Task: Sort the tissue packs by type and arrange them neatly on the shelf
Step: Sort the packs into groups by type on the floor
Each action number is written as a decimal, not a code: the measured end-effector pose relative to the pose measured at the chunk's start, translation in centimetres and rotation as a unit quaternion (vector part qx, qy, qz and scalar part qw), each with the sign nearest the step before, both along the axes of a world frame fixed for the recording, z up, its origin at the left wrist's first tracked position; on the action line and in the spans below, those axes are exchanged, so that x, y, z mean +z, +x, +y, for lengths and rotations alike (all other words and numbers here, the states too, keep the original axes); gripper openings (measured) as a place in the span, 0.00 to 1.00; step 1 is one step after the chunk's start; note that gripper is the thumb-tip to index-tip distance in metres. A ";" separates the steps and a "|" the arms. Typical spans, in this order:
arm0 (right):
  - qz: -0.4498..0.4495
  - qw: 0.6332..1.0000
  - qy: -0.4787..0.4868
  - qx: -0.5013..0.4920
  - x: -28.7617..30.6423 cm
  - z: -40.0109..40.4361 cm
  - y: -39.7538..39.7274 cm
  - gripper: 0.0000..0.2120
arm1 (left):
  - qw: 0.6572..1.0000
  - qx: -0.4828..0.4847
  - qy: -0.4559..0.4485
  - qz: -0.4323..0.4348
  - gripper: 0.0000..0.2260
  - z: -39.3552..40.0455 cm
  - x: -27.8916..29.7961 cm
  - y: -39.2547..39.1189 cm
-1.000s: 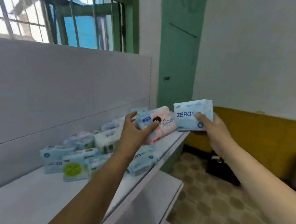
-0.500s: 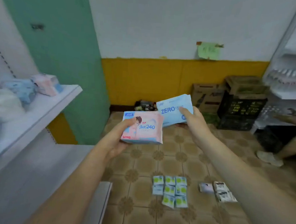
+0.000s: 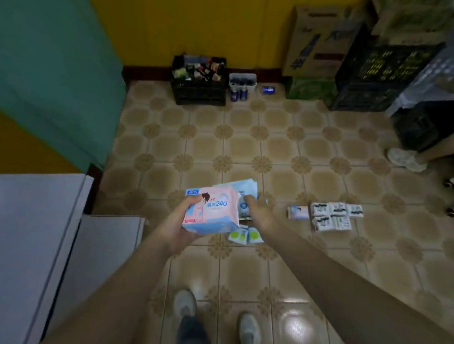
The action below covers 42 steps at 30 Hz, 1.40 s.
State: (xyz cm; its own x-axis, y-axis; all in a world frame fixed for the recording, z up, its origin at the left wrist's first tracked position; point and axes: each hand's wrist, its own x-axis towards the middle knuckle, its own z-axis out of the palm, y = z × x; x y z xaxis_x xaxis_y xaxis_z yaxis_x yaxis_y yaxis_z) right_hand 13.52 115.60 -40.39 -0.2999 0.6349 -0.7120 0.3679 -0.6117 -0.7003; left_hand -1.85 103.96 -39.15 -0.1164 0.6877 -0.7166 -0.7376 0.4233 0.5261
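Note:
My left hand (image 3: pixel 180 222) grips a pink tissue pack marked 240 (image 3: pixel 213 211) from below and the side. My right hand (image 3: pixel 257 216) holds a light blue tissue pack (image 3: pixel 243 188), which sits partly behind the pink one. Both packs hover over the tiled floor. Under them lie small packs with green dots (image 3: pixel 246 235), mostly hidden by my hands. To the right on the floor are one small blue-pink pack (image 3: pixel 298 212) and a neat group of white packs (image 3: pixel 336 215).
White shelf boards (image 3: pixel 30 239) fill the lower left. A black crate of bottles (image 3: pixel 199 82), cardboard boxes (image 3: pixel 319 42) and dark crates (image 3: pixel 380 75) line the yellow wall. Another person's leg and shoe (image 3: pixel 407 159) are at right. My own shoes (image 3: pixel 186 305) stand below.
My view has turned from the shelf down to the floor. Both hands lowered the two packs together, and the blue pack now sits behind the pink one above the floor groups.

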 end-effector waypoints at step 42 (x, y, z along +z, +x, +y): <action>-0.141 0.985 -0.075 0.064 -51.8 9.4 -5.3 0.18 | 0.985 -0.091 -0.148 0.002 0.28 14.3 -56.5 -4.6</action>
State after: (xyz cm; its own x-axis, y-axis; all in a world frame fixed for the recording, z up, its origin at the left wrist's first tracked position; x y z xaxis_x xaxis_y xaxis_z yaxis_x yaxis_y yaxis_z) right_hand 8.22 124.98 -92.17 -0.1463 0.4857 -0.8618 0.6156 -0.6373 -0.4636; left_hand -6.43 118.26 -95.70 -0.0133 0.4588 -0.8884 -0.6341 0.6831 0.3623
